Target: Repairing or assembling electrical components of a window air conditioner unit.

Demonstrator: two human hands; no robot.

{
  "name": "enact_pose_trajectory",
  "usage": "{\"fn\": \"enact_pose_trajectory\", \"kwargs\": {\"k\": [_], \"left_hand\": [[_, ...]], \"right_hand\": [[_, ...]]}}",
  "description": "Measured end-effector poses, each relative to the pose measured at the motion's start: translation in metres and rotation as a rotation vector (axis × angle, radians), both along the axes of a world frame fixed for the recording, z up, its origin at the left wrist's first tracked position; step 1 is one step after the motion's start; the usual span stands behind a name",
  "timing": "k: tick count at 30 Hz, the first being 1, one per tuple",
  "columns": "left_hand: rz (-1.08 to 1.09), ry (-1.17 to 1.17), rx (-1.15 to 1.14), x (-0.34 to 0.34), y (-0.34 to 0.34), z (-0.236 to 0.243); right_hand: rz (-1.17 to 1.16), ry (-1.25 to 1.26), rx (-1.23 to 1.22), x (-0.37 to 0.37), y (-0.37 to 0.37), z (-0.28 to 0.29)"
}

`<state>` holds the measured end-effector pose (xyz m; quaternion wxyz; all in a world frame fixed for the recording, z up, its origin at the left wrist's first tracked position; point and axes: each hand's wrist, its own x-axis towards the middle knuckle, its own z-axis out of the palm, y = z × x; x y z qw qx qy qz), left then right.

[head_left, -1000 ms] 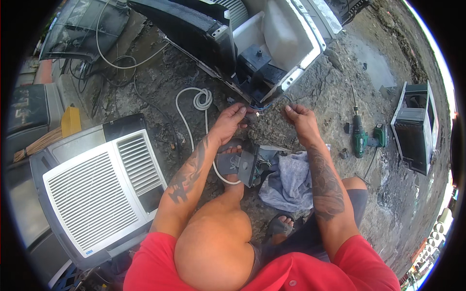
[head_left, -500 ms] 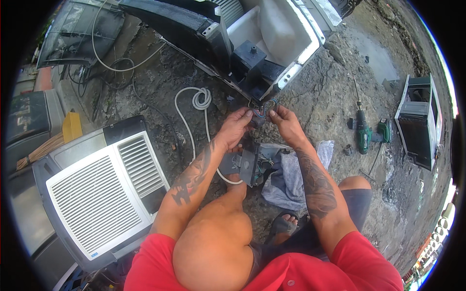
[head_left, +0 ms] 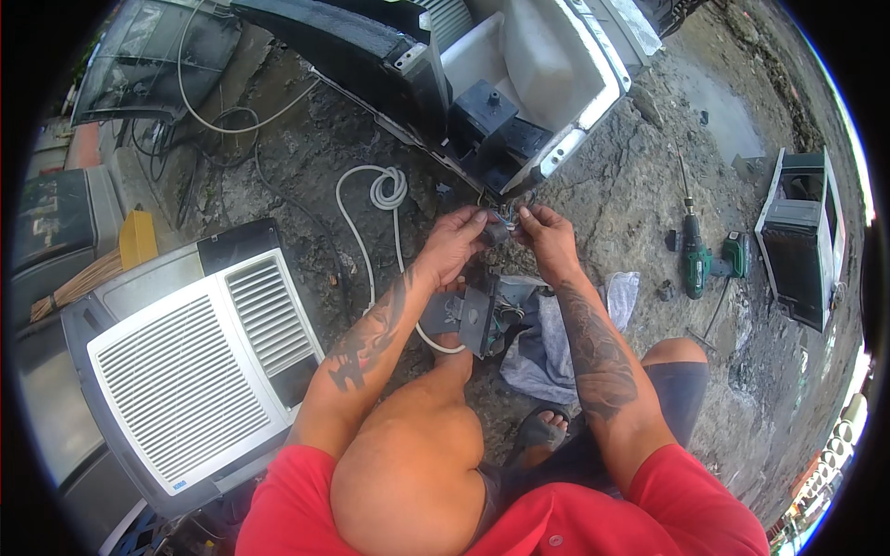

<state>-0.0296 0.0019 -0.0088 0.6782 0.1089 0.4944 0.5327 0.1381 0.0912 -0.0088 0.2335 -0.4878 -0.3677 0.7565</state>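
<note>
My left hand (head_left: 452,243) is closed round a small dark part (head_left: 497,233) at the front corner of an opened air conditioner body (head_left: 561,153). Just beside it, the fingertips of my right hand (head_left: 549,243) pinch thin coloured wires (head_left: 507,217). The wires run between that dark part and the black box end of the unit. Below my hands, a grey metal control panel (head_left: 476,320) with more wires stands by my foot. What exactly the dark part is, my left fingers hide.
An air conditioner front with white louvres (head_left: 190,380) lies at left. A coiled white cable (head_left: 387,189) rests on the rough ground. A grey cloth (head_left: 542,361) lies between my feet. At right are a green cordless drill (head_left: 695,264) and a dark metal housing (head_left: 799,236).
My right hand has come slightly inward and down toward my left, and the wire loop at its fingertips has shifted. My left hand has barely moved.
</note>
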Motion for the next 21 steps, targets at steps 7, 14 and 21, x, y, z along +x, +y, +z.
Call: {"fn": "enact_pose_trajectory", "kwargs": {"k": [7, 14, 21], "left_hand": [[0.007, -0.047, 0.002, 0.001, 0.004, 0.002], [-0.036, 0.008, -0.071, -0.004, 0.003, 0.008], [-0.078, 0.052, -0.018, 0.012, 0.003, 0.006]], "right_hand": [[0.21, -0.114, 0.07, 0.006, 0.002, 0.011], [0.28, -0.132, 0.166, 0.002, 0.011, 0.013], [-0.182, -0.04, -0.026, -0.002, -0.011, 0.003]]}}
